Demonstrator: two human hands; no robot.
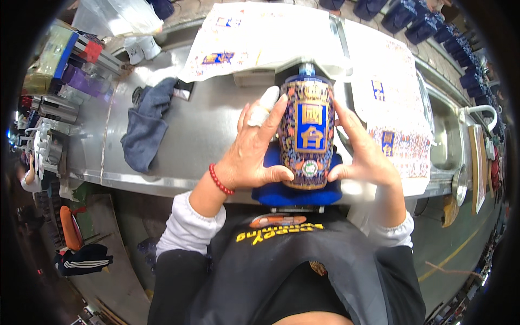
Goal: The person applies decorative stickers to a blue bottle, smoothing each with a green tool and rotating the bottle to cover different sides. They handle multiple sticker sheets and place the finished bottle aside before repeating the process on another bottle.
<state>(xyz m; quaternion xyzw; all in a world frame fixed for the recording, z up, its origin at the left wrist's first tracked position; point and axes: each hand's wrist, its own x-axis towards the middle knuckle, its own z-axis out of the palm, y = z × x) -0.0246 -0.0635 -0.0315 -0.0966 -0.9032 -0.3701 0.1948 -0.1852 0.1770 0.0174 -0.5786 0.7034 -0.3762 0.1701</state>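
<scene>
A dark blue bottle (309, 146) with a colourful floral pattern, blue panels and gold characters stands between my hands, its narrow blue neck pointing away from me. My left hand (250, 143) presses along its left side, the thumb near its lower end; a white cover wraps one finger, and a red bead bracelet circles the wrist. Against the bottle's right side rest the fingers and thumb of my right hand (365, 154). Below and behind the bottle shows a bright blue cloth or pad (298, 196) at the bench edge.
Printed white sheets (271, 32) lie at the back, with more sheets (403, 119) to the right. A grey-blue cloth (145, 127) is crumpled on the steel bench (81, 146). Right of the sheets is a sink (445, 122). Rows of blue bottles (425, 27) stand beyond.
</scene>
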